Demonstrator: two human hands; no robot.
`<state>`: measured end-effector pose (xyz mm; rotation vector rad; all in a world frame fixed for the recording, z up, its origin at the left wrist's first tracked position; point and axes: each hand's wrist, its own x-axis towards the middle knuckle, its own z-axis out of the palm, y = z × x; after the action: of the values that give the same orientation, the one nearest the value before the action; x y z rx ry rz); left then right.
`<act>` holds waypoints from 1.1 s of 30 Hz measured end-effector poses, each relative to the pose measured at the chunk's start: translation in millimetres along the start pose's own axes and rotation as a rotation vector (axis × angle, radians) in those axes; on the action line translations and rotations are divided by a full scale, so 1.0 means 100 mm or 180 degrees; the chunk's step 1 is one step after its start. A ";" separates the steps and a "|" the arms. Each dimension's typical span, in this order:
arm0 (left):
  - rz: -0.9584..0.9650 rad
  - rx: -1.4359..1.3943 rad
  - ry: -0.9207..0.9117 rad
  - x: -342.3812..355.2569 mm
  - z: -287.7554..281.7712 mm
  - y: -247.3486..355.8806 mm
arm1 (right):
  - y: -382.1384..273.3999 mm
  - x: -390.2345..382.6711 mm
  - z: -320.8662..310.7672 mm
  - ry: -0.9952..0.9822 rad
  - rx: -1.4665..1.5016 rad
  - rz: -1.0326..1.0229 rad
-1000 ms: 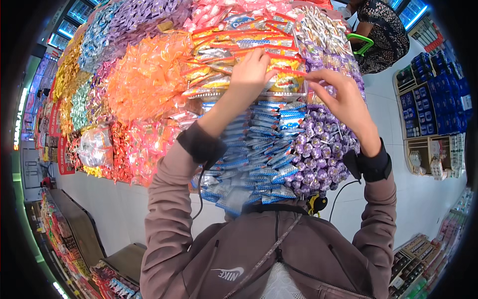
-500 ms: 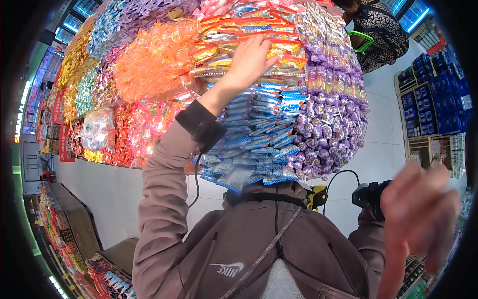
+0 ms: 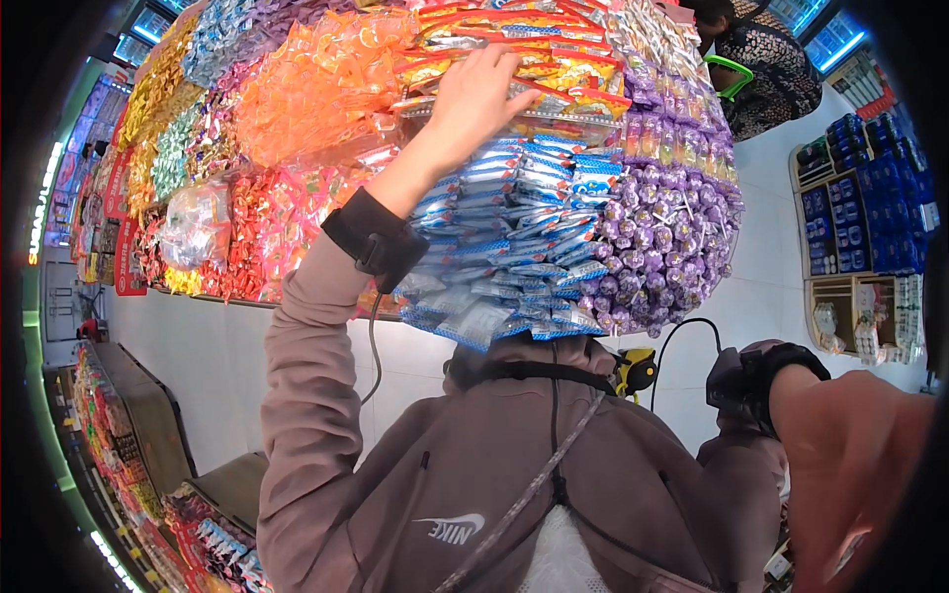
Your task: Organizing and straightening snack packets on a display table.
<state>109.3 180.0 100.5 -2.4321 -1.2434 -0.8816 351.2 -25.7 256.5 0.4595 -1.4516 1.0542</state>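
My left hand (image 3: 474, 104) rests on a row of red-edged yellow snack packets (image 3: 559, 79), its fingers apart and lying over them, thumb outstretched. Just below it are stacked blue-and-white packets (image 3: 519, 237) and, to their right, purple wrapped lollipops (image 3: 657, 252). A large heap of orange wrapped sweets (image 3: 306, 89) lies left of the hand. My right hand (image 3: 860, 455) is raised close to the camera at the lower right, away from the display; it is large in view, with its fingers hidden or cut off by the edge.
A person (image 3: 766, 69) in dark patterned clothing stands at the upper right by a green handle (image 3: 736, 79). Blue goods fill a shelf (image 3: 835, 222) on the right. Stocked shelves (image 3: 129, 455) and a grey-brown ledge line the lower left. Cables hang beside both my wrists.
My right hand has left the packets and swung down and right, close to the camera. My left hand stays on the packets, shifting slightly up and left in view along with the whole display.
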 end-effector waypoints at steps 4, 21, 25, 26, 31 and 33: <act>0.0040 0.0001 0.0069 -0.04 0.00 -0.04 | -0.02 0.04 0.02 -0.0019 -0.0126 0.0199; -0.0222 -0.0022 0.0171 0.03 -0.21 -0.32 | 0.82 -0.57 -0.51 -0.0195 -0.2683 0.2738; -0.0294 0.0234 0.0136 0.10 -0.34 -0.59 | 0.91 -0.87 -0.68 -0.0240 -0.2823 0.3394; -0.0312 0.0302 0.0127 0.12 -0.37 -0.66 | 0.92 -0.89 -0.68 -0.0371 -0.2777 0.3534; -0.0222 0.0181 -0.0086 0.37 -0.36 -0.84 | 1.01 -0.96 -0.64 -0.0698 -0.2765 0.3736; -0.0172 0.0098 -0.0176 0.46 -0.27 -0.88 | 1.06 -0.98 -0.62 -0.0765 -0.2701 0.3804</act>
<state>49.0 248.4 147.5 -2.4246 -1.3380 -0.8085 322.2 48.6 121.3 -1.0526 -2.2627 1.1119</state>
